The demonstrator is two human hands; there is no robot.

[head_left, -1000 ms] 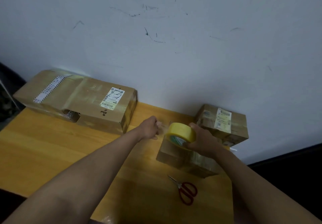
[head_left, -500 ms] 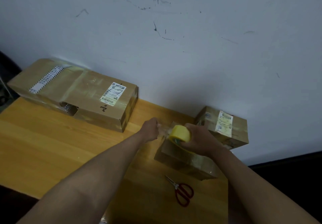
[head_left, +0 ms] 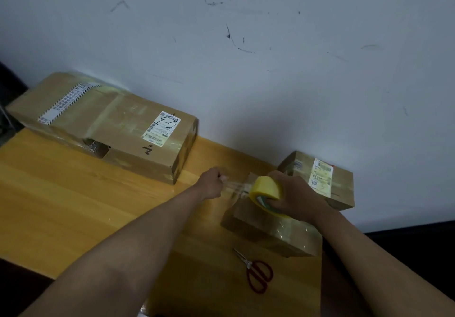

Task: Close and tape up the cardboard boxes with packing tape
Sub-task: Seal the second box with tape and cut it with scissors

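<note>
Change: the yellow roll of clear packing tape (head_left: 267,191) sits lower than before, on the small brown cardboard box (head_left: 273,228).
Hands: right hand (head_left: 299,194) grips roll; left hand (head_left: 213,182) pinches the tape end.
Surface: yellow wooden table (head_left: 73,198) against a scuffed white wall (head_left: 246,58).

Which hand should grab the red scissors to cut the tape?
Probably the right hand. The red-handled scissors lie on the wooden table nearer that arm, though it must first put down the yellow tape roll. The left hand pinches the clear tape end, keeping it taut.
</note>
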